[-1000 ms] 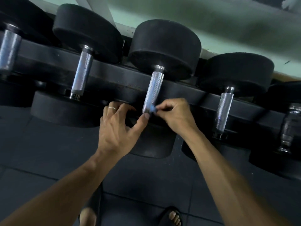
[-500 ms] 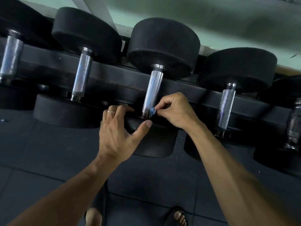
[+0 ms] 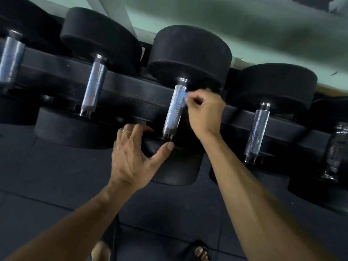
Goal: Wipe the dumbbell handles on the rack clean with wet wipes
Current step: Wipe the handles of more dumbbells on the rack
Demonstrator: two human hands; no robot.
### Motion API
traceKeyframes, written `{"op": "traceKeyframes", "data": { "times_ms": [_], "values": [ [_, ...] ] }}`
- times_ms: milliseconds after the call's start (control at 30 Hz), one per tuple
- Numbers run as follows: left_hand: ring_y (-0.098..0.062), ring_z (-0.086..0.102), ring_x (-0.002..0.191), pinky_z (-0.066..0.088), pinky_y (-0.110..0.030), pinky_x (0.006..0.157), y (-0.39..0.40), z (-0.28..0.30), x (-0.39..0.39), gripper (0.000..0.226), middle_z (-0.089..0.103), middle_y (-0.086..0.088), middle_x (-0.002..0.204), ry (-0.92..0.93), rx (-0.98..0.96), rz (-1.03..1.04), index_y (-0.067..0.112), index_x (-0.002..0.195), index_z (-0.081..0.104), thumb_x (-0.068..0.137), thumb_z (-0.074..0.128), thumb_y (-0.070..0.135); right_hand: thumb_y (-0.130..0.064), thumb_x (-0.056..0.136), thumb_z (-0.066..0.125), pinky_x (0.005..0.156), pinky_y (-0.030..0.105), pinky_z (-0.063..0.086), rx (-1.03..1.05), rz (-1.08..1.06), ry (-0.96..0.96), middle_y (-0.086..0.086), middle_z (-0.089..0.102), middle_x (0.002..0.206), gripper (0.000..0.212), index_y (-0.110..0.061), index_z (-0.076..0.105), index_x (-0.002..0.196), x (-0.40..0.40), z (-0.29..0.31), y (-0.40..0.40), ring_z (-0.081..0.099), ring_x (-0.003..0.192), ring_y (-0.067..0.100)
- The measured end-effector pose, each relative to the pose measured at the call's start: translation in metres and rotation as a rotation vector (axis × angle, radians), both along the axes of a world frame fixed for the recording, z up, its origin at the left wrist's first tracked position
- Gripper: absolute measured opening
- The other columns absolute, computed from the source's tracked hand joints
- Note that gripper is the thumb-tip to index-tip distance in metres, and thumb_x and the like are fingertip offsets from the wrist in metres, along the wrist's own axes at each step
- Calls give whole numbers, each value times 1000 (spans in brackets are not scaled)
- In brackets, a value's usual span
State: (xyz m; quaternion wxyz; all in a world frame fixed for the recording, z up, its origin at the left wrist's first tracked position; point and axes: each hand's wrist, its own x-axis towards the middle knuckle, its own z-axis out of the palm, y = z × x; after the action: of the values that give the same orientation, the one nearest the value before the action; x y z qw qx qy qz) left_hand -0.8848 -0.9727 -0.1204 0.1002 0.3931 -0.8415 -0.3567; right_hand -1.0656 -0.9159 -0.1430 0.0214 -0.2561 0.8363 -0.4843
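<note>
Knurled steel is what matters: the middle handle (image 3: pixel 174 110) runs lengthwise from the near head up to the far one on the rack (image 3: pixel 131 91). To its left, the left hand (image 3: pixel 131 159) rests spread on the near head. On its right side, the right hand (image 3: pixel 205 112) pinches a blue wipe (image 3: pixel 183 96) against the handle's upper end, nearer for stroking down.

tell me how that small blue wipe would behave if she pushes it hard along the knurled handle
The small blue wet wipe, pinched in the right hand, looks crumpled, so it is probably floppy and light. The silver knurled dumbbell handle looks rough, so the wipe may drag or bunch rather than slide.
</note>
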Motion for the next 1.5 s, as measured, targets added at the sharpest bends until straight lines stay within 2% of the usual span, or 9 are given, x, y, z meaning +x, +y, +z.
{"op": "traceKeyframes", "data": {
  "times_ms": [333, 433, 533, 633, 800, 1000, 1167, 1333, 1500],
  "values": [
    [-21, 48, 107, 45, -47, 92, 0, -2, 0, 76, 54, 0, 107, 19, -8, -6, 13, 109, 61, 69, 47, 76, 1, 77, 78, 82, 48, 61, -54, -139, -642, -3, 74, 69, 28, -25, 74, 67, 1, -12, 7, 72, 71, 18],
    [-22, 48, 107, 45, -46, 92, -1, -3, 0, 75, 54, 0, 106, 27, -12, -7, 13, 108, 62, 69, 48, 75, 7, 80, 74, 78, 41, 62, -312, -345, -746, -5, 70, 67, 30, -22, 72, 70, -16, -9, -24, 67, 61, 7],
    [-22, 48, 107, 45, -48, 93, -1, -1, 0, 75, 53, 0, 107, 18, -3, -11, 13, 109, 61, 69, 47, 76, 10, 83, 70, 70, 27, 60, -223, -245, -830, 0, 69, 75, 28, -16, 69, 73, -2, -2, -9, 66, 62, 5],
    [-22, 48, 107, 45, -49, 92, 0, -1, 0, 75, 53, 0, 106, 14, -5, -5, 14, 108, 61, 69, 48, 76, 11, 83, 70, 70, 24, 60, -98, -78, -858, 6, 71, 81, 25, -12, 70, 74, 8, 2, 13, 71, 73, 15],
    [-19, 46, 106, 45, -47, 92, -1, -3, 1, 74, 50, 4, 105, 11, -9, -3, 16, 108, 61, 69, 47, 78, 10, 85, 68, 69, 23, 59, -246, -175, -785, 0, 72, 79, 30, -18, 71, 75, -13, 4, -12, 69, 68, 7],
    [-21, 47, 104, 46, -48, 91, -1, -2, 0, 74, 49, 5, 102, 7, -20, -4, 15, 106, 61, 69, 48, 77, 4, 77, 75, 67, 20, 46, 339, 224, -696, -1, 68, 70, 31, -24, 68, 67, 14, -6, 35, 57, 64, 8],
    [-21, 47, 106, 45, -48, 91, -1, -3, 0, 73, 51, 4, 104, 17, -7, 0, 15, 107, 61, 69, 48, 77, 16, 80, 69, 65, 17, 57, -15, -23, -890, 5, 67, 70, 28, -10, 64, 69, 7, -1, 13, 64, 61, 10],
    [-22, 48, 105, 46, -48, 90, -1, -2, 0, 72, 51, 4, 103, 29, -16, 1, 15, 105, 61, 69, 48, 76, 3, 73, 79, 62, 14, 45, 364, 208, -728, -6, 66, 64, 28, -21, 67, 64, 17, 2, 35, 57, 59, 4],
    [-21, 47, 105, 46, -47, 91, 0, -4, 1, 72, 50, 5, 103, 41, -12, 0, 15, 105, 61, 70, 47, 76, 19, 78, 67, 65, 20, 58, -206, -173, -856, 4, 66, 67, 30, -11, 66, 71, -7, 9, -3, 64, 63, 11]
  ]
}}
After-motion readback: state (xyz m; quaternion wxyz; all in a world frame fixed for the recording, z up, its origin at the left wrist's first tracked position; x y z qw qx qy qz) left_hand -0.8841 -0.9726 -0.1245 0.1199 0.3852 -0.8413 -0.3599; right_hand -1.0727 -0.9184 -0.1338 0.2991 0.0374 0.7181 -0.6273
